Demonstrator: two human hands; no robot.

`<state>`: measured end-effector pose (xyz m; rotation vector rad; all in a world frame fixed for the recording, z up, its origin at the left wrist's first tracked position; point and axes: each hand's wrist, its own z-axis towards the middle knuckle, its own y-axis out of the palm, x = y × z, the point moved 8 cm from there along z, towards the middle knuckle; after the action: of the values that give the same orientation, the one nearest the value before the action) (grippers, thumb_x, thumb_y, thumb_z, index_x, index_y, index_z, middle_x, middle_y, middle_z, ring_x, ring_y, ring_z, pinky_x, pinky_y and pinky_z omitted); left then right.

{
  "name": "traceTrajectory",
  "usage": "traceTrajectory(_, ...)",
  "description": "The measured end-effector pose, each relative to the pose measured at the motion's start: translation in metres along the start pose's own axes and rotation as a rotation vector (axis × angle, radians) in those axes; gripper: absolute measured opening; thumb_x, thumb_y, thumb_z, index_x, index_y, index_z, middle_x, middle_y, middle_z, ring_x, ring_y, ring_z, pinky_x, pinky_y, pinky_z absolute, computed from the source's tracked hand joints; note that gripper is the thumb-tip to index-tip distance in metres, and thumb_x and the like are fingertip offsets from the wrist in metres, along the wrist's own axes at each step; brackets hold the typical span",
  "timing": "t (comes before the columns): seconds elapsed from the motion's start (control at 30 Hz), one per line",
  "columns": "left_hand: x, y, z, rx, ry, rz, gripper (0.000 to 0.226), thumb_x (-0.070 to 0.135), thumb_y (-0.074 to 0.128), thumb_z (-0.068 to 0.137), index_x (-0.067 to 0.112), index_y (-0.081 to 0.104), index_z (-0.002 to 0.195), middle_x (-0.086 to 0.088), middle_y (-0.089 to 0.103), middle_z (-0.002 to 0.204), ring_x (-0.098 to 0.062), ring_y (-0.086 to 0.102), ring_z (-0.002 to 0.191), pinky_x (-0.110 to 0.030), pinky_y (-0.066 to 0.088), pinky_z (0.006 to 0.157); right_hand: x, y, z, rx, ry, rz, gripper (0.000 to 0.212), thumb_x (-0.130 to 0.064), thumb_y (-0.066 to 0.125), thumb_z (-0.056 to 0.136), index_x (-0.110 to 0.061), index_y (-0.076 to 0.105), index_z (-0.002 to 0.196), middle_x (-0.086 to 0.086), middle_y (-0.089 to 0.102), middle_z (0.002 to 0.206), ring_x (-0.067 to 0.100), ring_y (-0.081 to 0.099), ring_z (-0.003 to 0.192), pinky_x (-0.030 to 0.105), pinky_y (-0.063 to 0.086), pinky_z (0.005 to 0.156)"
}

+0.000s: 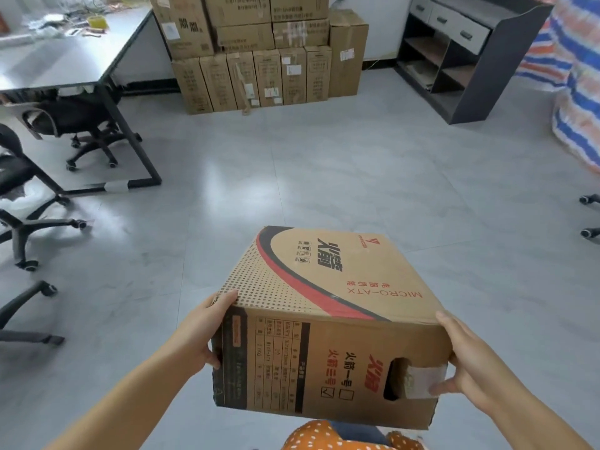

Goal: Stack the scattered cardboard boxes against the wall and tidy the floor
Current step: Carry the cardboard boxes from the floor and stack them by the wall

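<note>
A brown cardboard box (328,306) printed with red and black markings and "MICRO-ATX" is carried in front of me, above the floor. My left hand (203,329) grips its near left corner, thumb on top and fingers on the side. My right hand (464,362) grips the near right edge, thumb over the top edge and a finger by the cut-out handle hole. Against the far wall stands a stack of cardboard boxes (256,50), several upright ones below and larger ones on top.
A dark desk (65,63) with clutter stands at the left, with office chairs (87,125) under and beside it. A dark shelf unit with drawers (461,56) is at the back right. A striped woven sack (578,79) fills the right edge. Grey tile floor (324,177) lies between.
</note>
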<state>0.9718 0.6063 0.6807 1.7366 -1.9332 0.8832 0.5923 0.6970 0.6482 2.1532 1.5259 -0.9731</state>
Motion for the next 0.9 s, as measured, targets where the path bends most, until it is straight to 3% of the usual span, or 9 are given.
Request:
traceTrajectory(0.2,0.105,0.053,0.071,0.028,0.008,-0.056,0.020,0.041,0.044,0.098,0.027,0.055,0.109,0.001,0.060,0.105,-0.025,0.047,0.109,-0.073,0.037,0.091,-0.125,-0.009,0.098,-0.025,-0.060,-0.030,0.037,-0.048,0.036,0.099,-0.041,0.046,0.134,-0.008,0.044,0.140,0.028,0.031,0.137,0.072,0.043,0.083)
traceTrajectory(0.4,0.193,0.107,0.133,0.042,0.029,-0.098,0.014,0.042,0.044,0.098,0.032,0.055,0.100,0.000,0.063,0.102,-0.018,0.052,0.097,-0.068,0.042,0.089,-0.230,-0.026,0.172,-0.020,-0.106,-0.042,0.030,-0.046,0.036,0.100,-0.043,0.052,0.125,-0.008,0.047,0.139,0.022,0.036,0.133,0.065,0.048,0.082)
traceTrajectory(0.57,0.257,0.136,0.193,0.029,0.022,-0.070,0.016,0.041,0.043,0.098,0.032,0.055,0.105,0.001,0.063,0.100,-0.015,0.053,0.091,-0.063,0.043,0.084,-0.290,-0.022,0.233,-0.004,-0.082,-0.042,0.033,-0.045,0.037,0.100,-0.039,0.052,0.129,-0.006,0.048,0.139,0.024,0.038,0.132,0.066,0.048,0.081)
traceTrajectory(0.9,0.437,0.157,0.356,-0.034,0.048,-0.004,0.026,0.041,0.044,0.098,0.025,0.049,0.119,-0.004,0.060,0.112,-0.025,0.046,0.110,-0.074,0.037,0.090,-0.437,0.033,0.366,0.046,-0.109,0.029,0.032,-0.044,0.035,0.101,-0.039,0.053,0.127,-0.007,0.051,0.134,0.024,0.038,0.131,0.069,0.045,0.081)
